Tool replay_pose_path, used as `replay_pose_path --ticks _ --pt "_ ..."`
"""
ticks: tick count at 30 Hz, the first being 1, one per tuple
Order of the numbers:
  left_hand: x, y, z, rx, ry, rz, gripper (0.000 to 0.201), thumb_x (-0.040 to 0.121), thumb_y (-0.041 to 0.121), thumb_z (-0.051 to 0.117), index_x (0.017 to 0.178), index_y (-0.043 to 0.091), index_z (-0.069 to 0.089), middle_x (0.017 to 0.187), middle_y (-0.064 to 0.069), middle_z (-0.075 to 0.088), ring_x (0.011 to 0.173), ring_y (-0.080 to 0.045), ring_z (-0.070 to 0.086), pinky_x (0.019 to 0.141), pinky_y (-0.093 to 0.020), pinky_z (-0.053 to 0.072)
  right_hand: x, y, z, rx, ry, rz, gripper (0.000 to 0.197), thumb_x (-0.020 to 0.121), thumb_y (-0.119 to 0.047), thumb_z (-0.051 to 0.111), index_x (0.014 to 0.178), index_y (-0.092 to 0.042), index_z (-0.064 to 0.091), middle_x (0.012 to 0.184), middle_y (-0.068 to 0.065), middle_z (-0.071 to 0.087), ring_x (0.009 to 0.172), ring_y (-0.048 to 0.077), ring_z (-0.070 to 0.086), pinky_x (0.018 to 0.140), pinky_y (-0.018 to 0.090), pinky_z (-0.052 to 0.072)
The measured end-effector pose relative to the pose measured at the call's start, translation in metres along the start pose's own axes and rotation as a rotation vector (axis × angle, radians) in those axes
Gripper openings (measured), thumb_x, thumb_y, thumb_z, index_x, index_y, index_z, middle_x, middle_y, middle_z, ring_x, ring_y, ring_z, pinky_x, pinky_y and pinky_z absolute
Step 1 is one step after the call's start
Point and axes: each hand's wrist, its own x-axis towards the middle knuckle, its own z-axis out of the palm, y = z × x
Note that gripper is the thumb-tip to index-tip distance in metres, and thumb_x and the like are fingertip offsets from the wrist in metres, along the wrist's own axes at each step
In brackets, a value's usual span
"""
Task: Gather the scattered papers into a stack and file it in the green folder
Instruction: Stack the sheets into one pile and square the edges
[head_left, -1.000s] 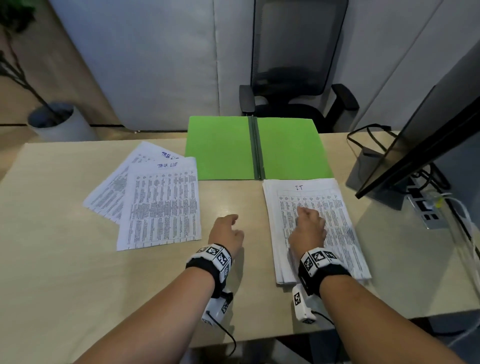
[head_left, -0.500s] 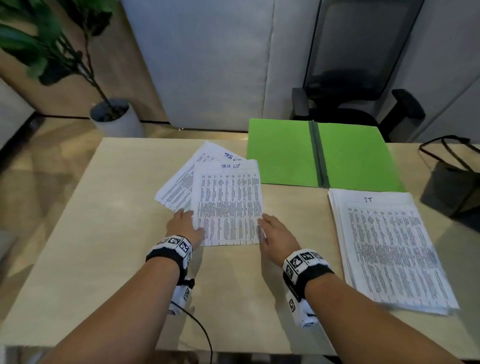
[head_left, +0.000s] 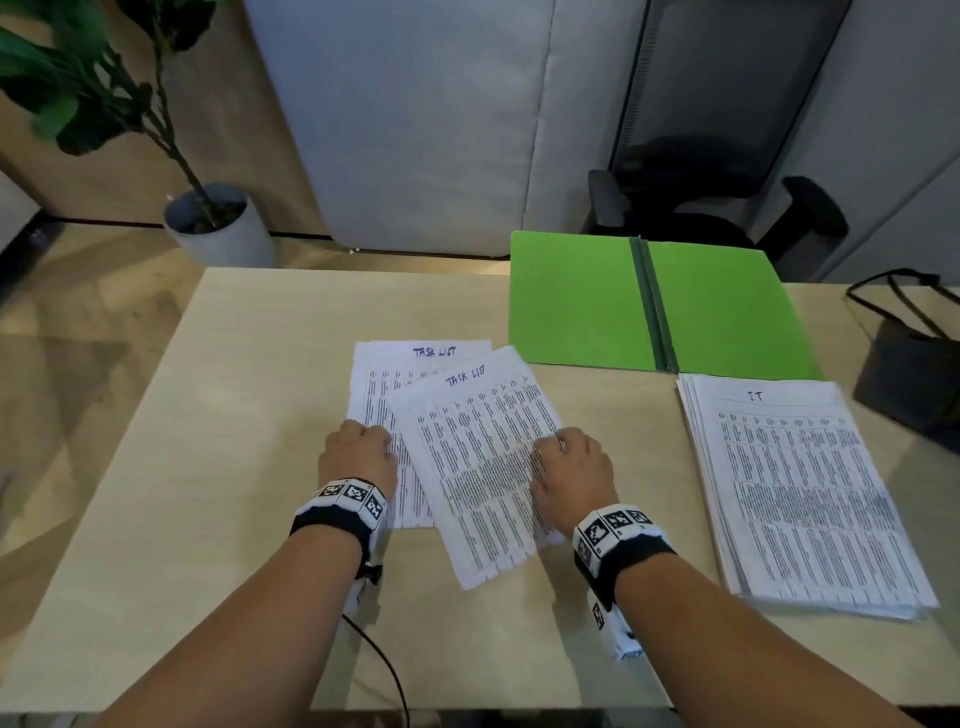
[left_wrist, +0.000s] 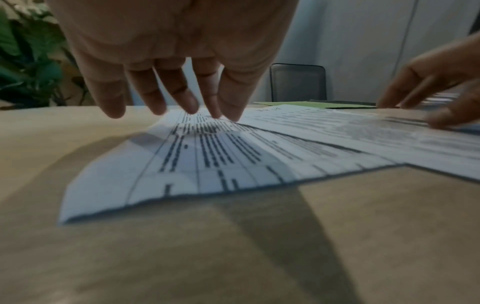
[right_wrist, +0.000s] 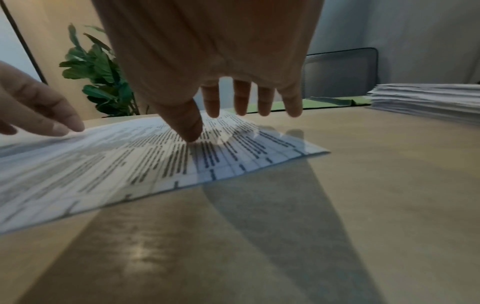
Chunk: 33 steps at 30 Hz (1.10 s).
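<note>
1. Left hand (head_left: 358, 457): palm down, fingers straight, tips pressing the lower task-list sheet (head_left: 374, 395); nothing gripped.
2. Right hand (head_left: 569, 470): flat, fingers spread, thumb pressing the tilted top sheet (head_left: 478, 457).
3. Green folder (head_left: 576, 301) lies open at 1 o'clock of the sheets.
4. IT stack (head_left: 795, 488) at 3 o'clock.

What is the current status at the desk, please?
Both hands open: left hand and right hand pressing skewed TASK LIST sheets. Green folder open, unfilled. IT stack lies apart.
</note>
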Motion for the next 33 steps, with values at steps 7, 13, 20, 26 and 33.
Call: replay_pose_path --ticks 7,13,20,26,33 --pt "0.008 -0.004 -0.006 -0.171 -0.238 -0.298 0.096 0.077 0.026 0.074 0.151 0.025 0.013 0.154 -0.011 0.008 0.137 -0.038 0.024 0.105 -0.047 0.039 -0.009 0.008 -0.004 0.031 -0.162 0.192 0.089 0.080 -0.022 0.059 0.151 -0.026 0.005 0.128 0.011 0.038 0.115 0.030 0.040 0.095 0.041 0.039" --pt "-0.011 0.004 -0.001 -0.450 -0.302 -0.256 0.081 0.072 -0.007 0.065 0.139 0.031 0.040 0.142 -0.010 0.019 0.090 -0.033 0.061 0.067 -0.036 0.059 -0.012 0.015 -0.014 0.491 -0.178 0.337 0.085 0.084 -0.008 0.051 0.152 -0.028 0.004 0.135 0.009 0.047 0.121 0.029 0.049 0.103 0.040 0.041" --pt "-0.053 0.036 -0.005 -0.729 -0.207 -0.182 0.059 0.093 0.059 0.042 0.129 0.014 0.057 0.138 -0.006 0.053 0.128 -0.027 0.048 0.106 -0.039 0.036 -0.023 0.022 -0.037 1.054 -0.075 0.310 0.076 0.089 0.004 0.051 0.146 -0.038 0.022 0.129 -0.002 0.055 0.113 0.018 0.057 0.097 0.037 0.050" --pt "-0.070 0.076 -0.011 -0.825 -0.109 -0.039 0.075 0.081 0.005 0.072 0.143 0.017 0.033 0.135 -0.004 0.053 0.121 -0.028 0.054 0.095 -0.030 0.041 -0.036 0.033 -0.031 0.830 -0.188 0.332 0.085 0.083 -0.021 0.067 0.150 -0.030 0.015 0.135 0.006 0.049 0.121 0.024 0.052 0.105 0.043 0.043" --pt "-0.070 0.117 -0.044 -0.905 -0.075 0.265 0.077 0.088 -0.005 0.057 0.146 0.033 0.024 0.132 0.004 0.054 0.121 -0.018 0.054 0.095 -0.025 0.042 -0.037 0.070 -0.057 0.950 -0.041 0.351 0.070 0.085 -0.017 0.067 0.144 -0.012 0.029 0.138 0.012 0.048 0.118 0.026 0.053 0.098 0.043 0.046"
